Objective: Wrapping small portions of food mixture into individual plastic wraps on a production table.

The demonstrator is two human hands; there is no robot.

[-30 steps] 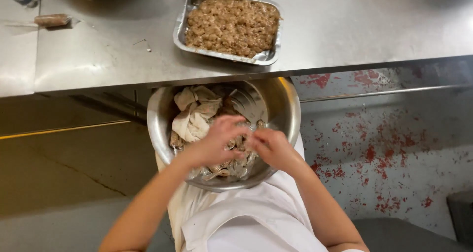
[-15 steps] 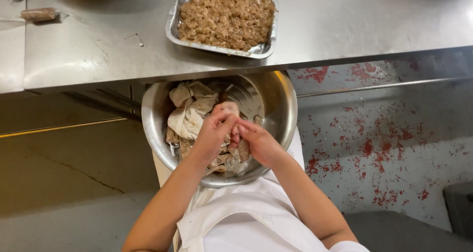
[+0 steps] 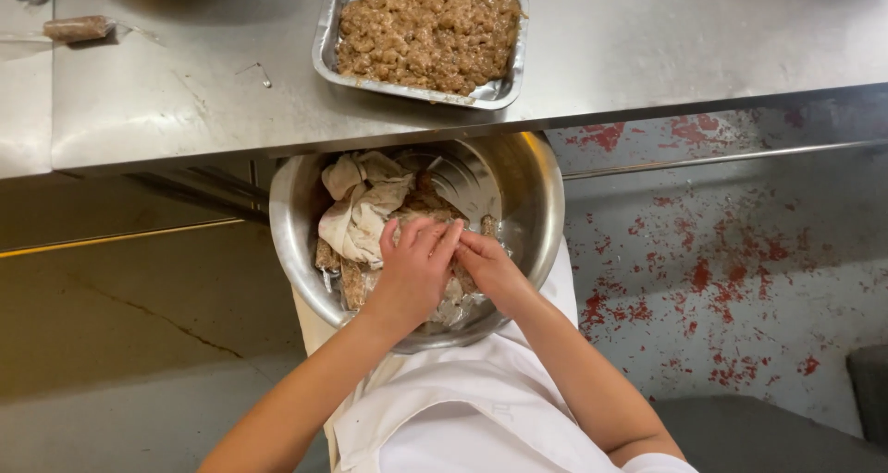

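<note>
Fingers (image 3: pixel 427 242) of the left hand (image 3: pixel 414 271) lie curled together over a small pale piece in the steel bowl (image 3: pixel 532 191), while the right hand (image 3: pixel 488 268) pinches the same piece from the other side, fingertips meeting. Its shape and long axis are hidden beneath both hands. Crumpled beige wrappers (image 3: pixel 363 205) fill the bowl's left half, beneath the table (image 3: pixel 166 94) bearing a foil tray (image 3: pixel 326 48) of brown mince.

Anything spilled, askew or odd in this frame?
Red splatter marks the floor right of the metal bowl. Both hands, left hand and right hand, work inside the bowl; the foil tray sits flat on the counter.
</note>
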